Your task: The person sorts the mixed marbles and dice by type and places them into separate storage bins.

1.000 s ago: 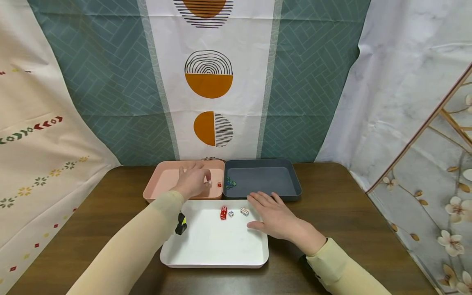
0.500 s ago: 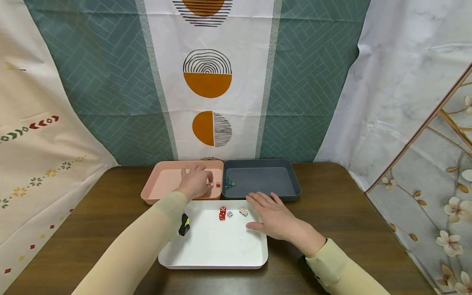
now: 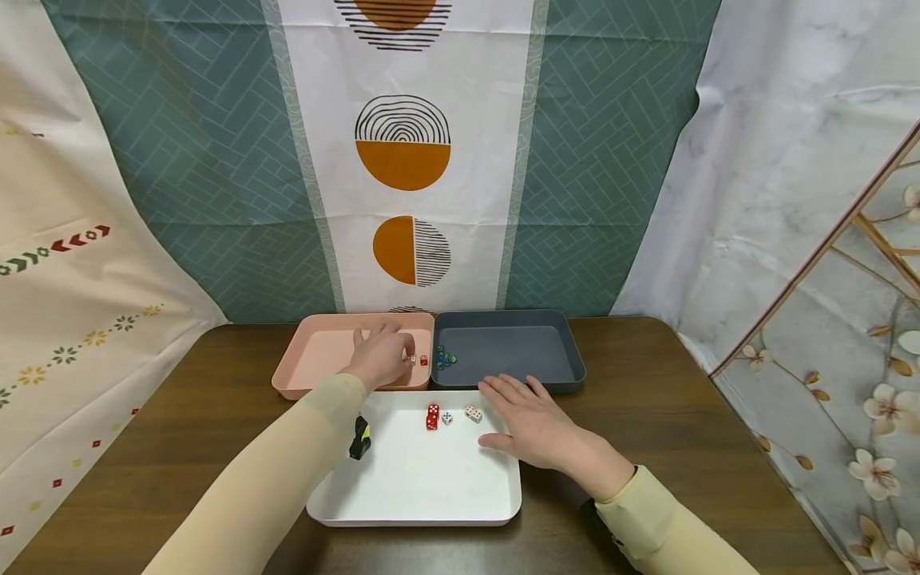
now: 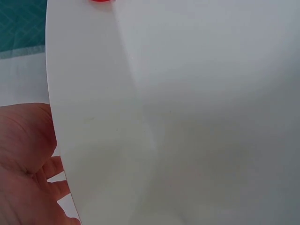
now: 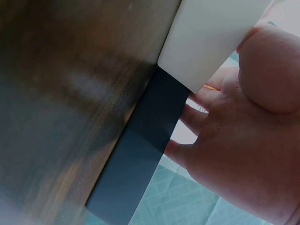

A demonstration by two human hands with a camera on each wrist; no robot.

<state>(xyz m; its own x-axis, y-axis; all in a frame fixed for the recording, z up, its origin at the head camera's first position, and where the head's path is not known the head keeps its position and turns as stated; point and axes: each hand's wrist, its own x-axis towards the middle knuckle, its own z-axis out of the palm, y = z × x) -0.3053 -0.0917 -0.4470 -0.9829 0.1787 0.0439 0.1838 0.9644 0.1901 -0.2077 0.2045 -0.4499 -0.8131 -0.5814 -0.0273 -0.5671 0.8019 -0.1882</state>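
In the head view my left hand (image 3: pixel 378 356) reaches into the pink tray (image 3: pixel 287 369). Its thumb and forefinger pinch a white die (image 3: pixel 413 361) low in that tray, beside a red die (image 3: pixel 424 360). My right hand (image 3: pixel 530 423) lies with straight fingers over the right edge of the white tray (image 3: pixel 417 487), its fingertips close to the dark blue tray (image 3: pixel 513 351). On the white tray sit two red dice (image 3: pixel 432 417), a white die (image 3: pixel 447 418) and a pair of white dice (image 3: pixel 473 414). The left wrist view hides the left fingertips behind a white tray wall.
Several small green and blue pieces (image 3: pixel 446 357) lie at the left end of the dark blue tray. All three trays stand on a brown wooden table (image 3: pixel 618 375), the coloured ones behind the white one. Patterned cloths (image 3: pixel 596 160) hang around the table.
My left hand has carried the white die slightly right and down, next to the red die in the pink tray. The right hand has stayed put. The view has shifted slightly.
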